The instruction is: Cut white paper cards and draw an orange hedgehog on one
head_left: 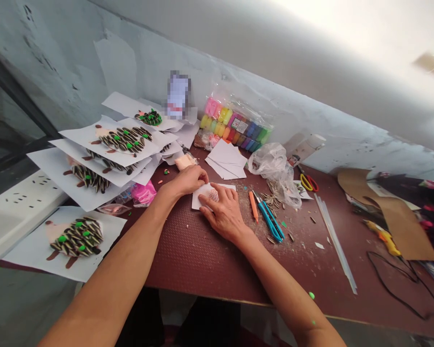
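The left hand (pixel 186 180) and right hand (pixel 222 212) are held open, pressed flat on a white paper card (pixel 198 200), not grasping; only a pink patch (pixel 213 195) is borne on it. Several sunflower-seed hedgehog collages (pixel 77 237) are seen finished along the left edge of the desk (pixel 195 260).

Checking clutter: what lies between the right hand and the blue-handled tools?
Head view: an orange pen-shaped tool lies between the right hand and the blue-handled tools.

A craft workspace: modelling clay (pixel 235 126) and seed-covered paper crafts (pixel 77 238) surround the maroon worktable (pixel 198 262).
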The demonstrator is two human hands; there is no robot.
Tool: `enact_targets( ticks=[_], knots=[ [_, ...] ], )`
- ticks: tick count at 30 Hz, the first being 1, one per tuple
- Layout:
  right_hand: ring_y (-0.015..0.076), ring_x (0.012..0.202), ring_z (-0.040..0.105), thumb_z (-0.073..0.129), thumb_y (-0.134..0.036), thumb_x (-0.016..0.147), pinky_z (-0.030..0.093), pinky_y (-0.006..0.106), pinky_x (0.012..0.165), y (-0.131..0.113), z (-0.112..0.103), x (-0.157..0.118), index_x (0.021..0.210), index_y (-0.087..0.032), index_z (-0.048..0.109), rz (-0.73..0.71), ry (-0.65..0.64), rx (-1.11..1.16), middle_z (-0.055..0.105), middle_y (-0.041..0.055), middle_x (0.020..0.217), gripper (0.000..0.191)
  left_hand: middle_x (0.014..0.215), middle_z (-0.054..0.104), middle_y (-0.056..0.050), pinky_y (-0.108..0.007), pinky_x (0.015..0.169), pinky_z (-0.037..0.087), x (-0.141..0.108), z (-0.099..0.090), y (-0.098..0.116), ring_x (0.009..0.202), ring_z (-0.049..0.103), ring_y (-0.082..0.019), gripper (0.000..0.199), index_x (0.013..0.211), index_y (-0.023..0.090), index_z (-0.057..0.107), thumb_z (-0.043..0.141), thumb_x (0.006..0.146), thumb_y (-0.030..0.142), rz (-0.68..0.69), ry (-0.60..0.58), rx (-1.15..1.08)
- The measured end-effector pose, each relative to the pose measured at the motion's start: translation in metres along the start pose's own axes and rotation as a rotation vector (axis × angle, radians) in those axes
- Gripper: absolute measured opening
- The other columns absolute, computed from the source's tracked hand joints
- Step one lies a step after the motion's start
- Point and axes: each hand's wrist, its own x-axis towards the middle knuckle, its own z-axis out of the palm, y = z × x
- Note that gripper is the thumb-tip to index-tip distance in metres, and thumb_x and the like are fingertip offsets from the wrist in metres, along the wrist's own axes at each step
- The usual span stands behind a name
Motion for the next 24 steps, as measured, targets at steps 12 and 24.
enact_targets(
  ticks=[12, 24],
  knots=[
    [0.0272, 0.127, 0.046, 0.05, -0.043, 0.102, 0.033, 0.045, 0.105, -0.002, 0.0, -0.002, 0.117, -0.027, 0.072, -0.014, -0.014, 0.033, 0.052, 0.0123, 0.143, 0.031, 0.082, 0.076, -0.005, -0.027, 0.072, 0.046, 0.0, 0.0, 0.002, 0.077, 0.065, -0.017, 0.026, 0.084, 0.015, 0.078, 0.055, 0.074, 0.006, -0.014, -0.008, 0.003],
    [0.0296, 0.126, 0.047, 0.054, -0.043, 0.1, 0.035, 0.047, 0.104, 0.003, 0.005, -0.009, 0.115, -0.025, 0.073, 0.02, 0.095, 0.085, 0.051, 0.0141, 0.143, 0.031, 0.086, 0.076, -0.007, -0.026, 0.069, 0.045, -0.001, -0.001, 0.003, 0.075, 0.063, -0.016, 0.027, 0.09, 0.013, 0.078, 0.055, 0.077, 0.005, -0.041, -0.026, -0.001]
  ],
)
